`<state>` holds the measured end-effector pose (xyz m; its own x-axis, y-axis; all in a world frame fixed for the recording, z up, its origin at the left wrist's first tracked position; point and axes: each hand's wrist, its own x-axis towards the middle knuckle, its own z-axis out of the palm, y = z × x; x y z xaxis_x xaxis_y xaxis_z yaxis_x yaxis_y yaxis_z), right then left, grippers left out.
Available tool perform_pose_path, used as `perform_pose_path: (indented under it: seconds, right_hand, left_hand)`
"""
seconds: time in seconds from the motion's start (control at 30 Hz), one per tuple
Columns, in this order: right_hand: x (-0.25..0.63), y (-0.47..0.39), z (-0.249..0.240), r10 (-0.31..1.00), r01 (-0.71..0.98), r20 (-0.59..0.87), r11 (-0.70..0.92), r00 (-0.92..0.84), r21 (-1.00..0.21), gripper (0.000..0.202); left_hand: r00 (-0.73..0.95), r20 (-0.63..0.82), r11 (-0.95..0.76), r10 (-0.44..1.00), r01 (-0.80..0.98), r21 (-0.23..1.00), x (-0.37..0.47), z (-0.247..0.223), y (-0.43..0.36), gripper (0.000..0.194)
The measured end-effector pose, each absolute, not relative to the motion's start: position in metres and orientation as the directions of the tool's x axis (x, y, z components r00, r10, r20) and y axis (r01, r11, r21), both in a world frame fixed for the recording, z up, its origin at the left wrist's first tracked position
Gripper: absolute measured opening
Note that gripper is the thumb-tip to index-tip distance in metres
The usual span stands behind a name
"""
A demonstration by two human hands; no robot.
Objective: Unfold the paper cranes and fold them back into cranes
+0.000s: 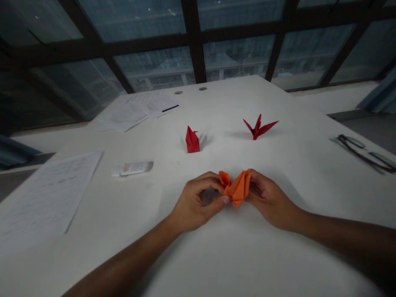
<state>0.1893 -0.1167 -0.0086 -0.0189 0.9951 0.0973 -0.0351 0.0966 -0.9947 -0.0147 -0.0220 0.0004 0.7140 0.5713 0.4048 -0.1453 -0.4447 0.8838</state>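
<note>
An orange folded paper piece [239, 189] is held between my two hands over the white table [204, 255]. My left hand [198, 202] pinches its left side, with the thumb at the lower edge and the fingers behind a small curled flap. On the other side, my right hand [270, 200] grips the paper's right edge, its fingertips partly hidden behind the folds. Beyond my hands stand two red paper cranes, one [192, 141] just left of centre and another [257, 128] with spread wings farther right.
A white correction-tape-like item [136, 168] lies left of my hands. Written sheets [52, 194] cover the left side, with more papers [133, 109] at the back left. Black-framed glasses [365, 152] rest near the right edge. Dark-framed windows [193, 41] stand behind the table.
</note>
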Motion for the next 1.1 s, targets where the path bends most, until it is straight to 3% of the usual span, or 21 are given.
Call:
perform_pose_path:
  seconds: [0.4,0.57,0.73,0.9,1.0,1.1]
  right_hand:
    - [0.1897,-0.1154,-0.0104,0.995,-0.049,0.103,0.104,0.018,-0.993,0.015]
    - [0.1906,-0.1154,-0.0109,0.985,-0.044,0.156,0.160,0.078,-0.986,0.016]
    - [0.1906,-0.1181,-0.0113,0.981,-0.025,0.190,0.191,0.040,-0.981,0.010]
    - [0.1893,-0.1194,-0.0103,0.983,-0.041,0.183,0.184,0.028,-0.982,0.015]
    - [0.1895,-0.1187,-0.0111,0.976,-0.020,0.216,0.216,0.024,-0.976,0.013]
    - [0.1904,-0.1182,-0.0113,0.973,-0.003,0.231,0.231,0.023,-0.973,0.013]
  left_hand:
    - [0.686,0.312,-0.262,0.658,-0.181,0.948,-0.0093,-0.0027,-0.0249,0.008]
    - [0.670,0.424,-0.493,0.610,-0.098,0.865,-0.0116,0.0021,-0.0229,0.008]
    - [0.678,0.593,-0.751,0.434,-0.091,0.654,-0.0118,0.0042,-0.0246,0.014]
    - [0.661,0.673,-0.867,0.330,-0.069,0.494,-0.0117,0.0023,-0.0275,0.017]
    - [0.663,0.671,-0.880,0.332,-0.038,0.473,-0.0126,0.0011,-0.0271,0.018]
    - [0.656,0.644,-0.842,0.393,-0.024,0.538,-0.0128,0.0013,-0.0266,0.013]
